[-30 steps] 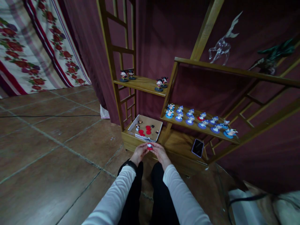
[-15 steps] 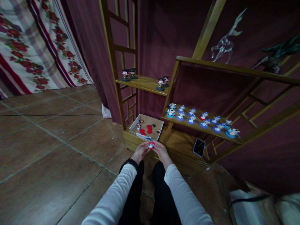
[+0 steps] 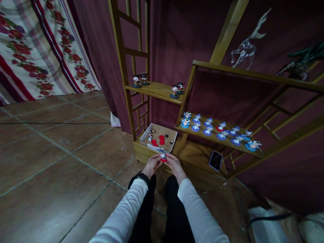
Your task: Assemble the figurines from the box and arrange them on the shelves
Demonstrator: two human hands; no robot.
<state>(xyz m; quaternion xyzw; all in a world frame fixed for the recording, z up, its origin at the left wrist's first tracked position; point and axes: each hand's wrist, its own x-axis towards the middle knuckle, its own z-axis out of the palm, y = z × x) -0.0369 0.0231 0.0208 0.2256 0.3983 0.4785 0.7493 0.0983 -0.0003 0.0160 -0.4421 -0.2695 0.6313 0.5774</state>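
Between my two hands is a small white figurine [image 3: 163, 157] on a red round base, held upright in front of the shelf. My left hand [image 3: 152, 164] grips it from the left with closed fingers, and my right hand [image 3: 174, 165] grips it from the right. Just beyond my hands sits a shallow cardboard box [image 3: 171, 130] with red round bases [image 3: 161, 138] and several small figurine pieces [image 3: 150, 137] inside.
Several blue and purple figurines [image 3: 208, 130] stand in two rows on the right shelf. Dark-haired figurines [image 3: 174, 90] stand on the upper left shelf. A phone [image 3: 215, 160] lies on the lower board. A clear glass horse [image 3: 245, 50] stands on top.
The figurine has turned in my fingers: its red base was at the top and now faces down, with the white body upright. My hands stay in nearly the same place.
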